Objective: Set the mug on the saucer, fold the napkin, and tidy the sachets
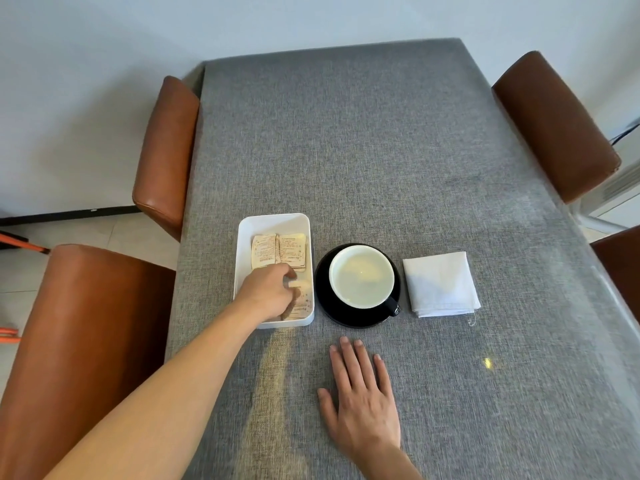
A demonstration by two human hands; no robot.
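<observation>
My left hand (268, 292) reaches into the white tray (242, 237) left of centre, fingers curled, pinching a sachet (300, 306); my right hand (360, 393) lies spread flat on the table (381, 150).

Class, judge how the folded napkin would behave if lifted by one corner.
The folded napkin looks like soft cloth, so it would probably droop. Its stacked layers show at the near edge, so they would likely fall open. Pushed across the woven tablecloth, it may bunch rather than slide.
</observation>
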